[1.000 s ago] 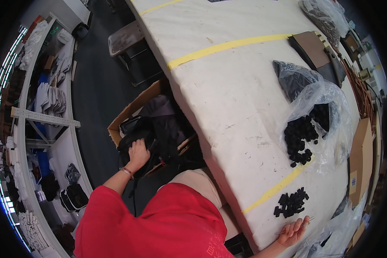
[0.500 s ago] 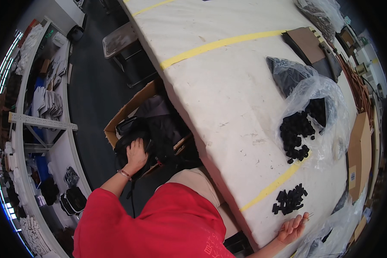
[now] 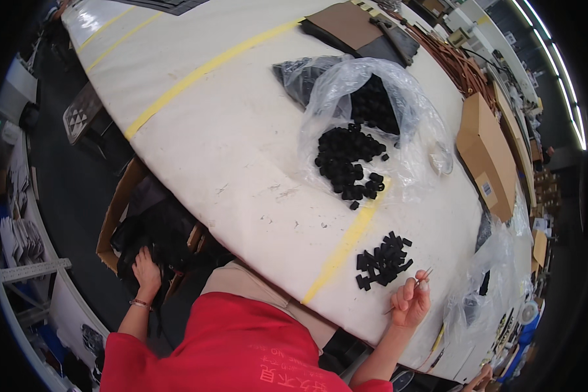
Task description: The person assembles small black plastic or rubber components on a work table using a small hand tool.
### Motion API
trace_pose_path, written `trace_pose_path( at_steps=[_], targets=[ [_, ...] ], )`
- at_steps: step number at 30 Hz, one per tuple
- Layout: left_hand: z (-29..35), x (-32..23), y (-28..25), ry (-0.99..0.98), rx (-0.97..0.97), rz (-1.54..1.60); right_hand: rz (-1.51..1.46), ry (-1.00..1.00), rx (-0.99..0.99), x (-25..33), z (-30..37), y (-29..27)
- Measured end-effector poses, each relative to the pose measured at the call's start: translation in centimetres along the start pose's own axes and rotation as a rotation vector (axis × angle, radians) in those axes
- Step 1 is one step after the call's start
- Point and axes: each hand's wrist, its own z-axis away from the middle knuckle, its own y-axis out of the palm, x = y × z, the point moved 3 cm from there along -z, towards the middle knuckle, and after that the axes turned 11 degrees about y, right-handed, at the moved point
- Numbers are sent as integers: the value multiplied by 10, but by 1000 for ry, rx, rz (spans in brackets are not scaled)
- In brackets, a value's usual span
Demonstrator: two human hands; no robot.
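My left hand reaches down beside the table and rests on black fabric goods, its fingers stretched out and apart. Those goods fill an open cardboard box on the floor. Above the table's near right part, my right hand is closed around a thin, pointed metal tool; its exact kind is too small to tell. Just left of that hand lies a loose pile of small black flat pieces. Farther off, small black chunky parts spill from a clear plastic bag.
The white-covered table carries yellow tape strips. A brown and black sheet stack lies at the back. Along the right stand a cardboard carton and plastic wrapping. Another person's hand shows at lower right. Shelving stands left.
The view has swung to the right, so the table and piles appear farther left. My right hand is raised more, with its tool showing more clearly. My left hand stays on the black goods.
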Motion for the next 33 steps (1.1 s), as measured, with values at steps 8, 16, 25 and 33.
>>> trace_pose_path(
  at_steps=[8, 16, 25, 33],
  targets=[
    [-1, 2, 2, 7, 13, -3, 1191, -112, -480, 40, -11, 10],
    [-2, 3, 2, -27, 75, 33, 1344, -66, -412, 45, -25, 10],
    [-12, 18, -58, 71, 286, 258, 1395, -21, -387, 48, -22, 6],
    [-1, -116, -226, 751, 461, 396, 626, -11, -387, 24, 6, 13]
  ],
)
